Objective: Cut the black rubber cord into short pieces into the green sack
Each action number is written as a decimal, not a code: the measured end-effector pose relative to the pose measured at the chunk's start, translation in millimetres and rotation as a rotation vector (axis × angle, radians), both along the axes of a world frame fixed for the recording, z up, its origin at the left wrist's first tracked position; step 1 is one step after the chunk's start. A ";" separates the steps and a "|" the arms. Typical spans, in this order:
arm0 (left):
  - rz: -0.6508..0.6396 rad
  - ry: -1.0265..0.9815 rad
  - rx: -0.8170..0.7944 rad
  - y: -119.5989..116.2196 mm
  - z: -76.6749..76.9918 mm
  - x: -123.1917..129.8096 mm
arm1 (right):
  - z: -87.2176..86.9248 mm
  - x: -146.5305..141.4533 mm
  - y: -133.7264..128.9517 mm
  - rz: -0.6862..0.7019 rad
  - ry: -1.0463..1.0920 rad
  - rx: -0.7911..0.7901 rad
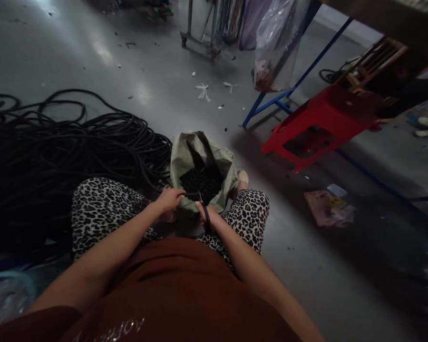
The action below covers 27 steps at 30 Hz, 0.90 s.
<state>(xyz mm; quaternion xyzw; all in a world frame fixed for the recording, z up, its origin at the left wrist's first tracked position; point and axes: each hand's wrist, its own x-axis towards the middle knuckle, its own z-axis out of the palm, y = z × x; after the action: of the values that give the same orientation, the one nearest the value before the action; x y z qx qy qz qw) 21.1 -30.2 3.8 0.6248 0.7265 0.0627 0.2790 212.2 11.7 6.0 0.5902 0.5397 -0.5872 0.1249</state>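
My left hand (pixel 171 198) is closed on a black cord, whose short end (pixel 191 194) sticks out to the right over the mouth of a green woven sack (pixel 181 156). My right hand (pixel 207 216) grips a pair of black-handled scissors (pixel 206 216), with the blades pointing up and left, close to the cord's end. Small dark pieces (pixel 199 183) lie inside the sack, which stands between my legs. On the floor to the left spreads a large tangled heap of black cord (pixel 110 137).
A red plastic stool (pixel 328 114) stands at the right beside a blue-legged table (pixel 271 102). From that table hangs a clear bag (pixel 276 52). A pink packet (pixel 324 209) and white scraps (pixel 203 91) lie on the floor. At bottom left is a light-blue-rimmed container (pixel 28 285).
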 end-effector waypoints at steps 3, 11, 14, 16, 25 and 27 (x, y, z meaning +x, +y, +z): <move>-0.002 -0.004 -0.008 0.1 -2.7 -1.2 | -0.1 -0.2 0.4 0.024 -0.013 0.003; -0.017 0.032 -0.073 -1.0 -0.4 -1.7 | -2.6 -0.2 1.5 0.100 -0.033 0.021; -0.024 0.042 -0.086 -0.4 2.3 -1.0 | -3.3 -0.5 1.2 0.092 -0.046 0.019; -0.025 0.054 -0.089 -0.1 3.2 -0.6 | -3.9 -0.8 1.1 0.089 -0.050 0.020; 0.017 0.065 -0.104 0.0 3.5 -0.4 | -12.2 -0.7 2.9 0.040 -0.058 0.025; 0.013 0.057 -0.091 0.2 4.5 -0.2 | -12.8 0.0 3.8 -0.007 -0.035 0.033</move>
<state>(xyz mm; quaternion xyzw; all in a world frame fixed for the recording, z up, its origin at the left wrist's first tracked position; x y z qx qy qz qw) 20.9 -30.0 8.3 0.6083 0.7403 0.0138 0.2860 212.2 15.5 -6.9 0.6042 0.5451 -0.5682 0.1224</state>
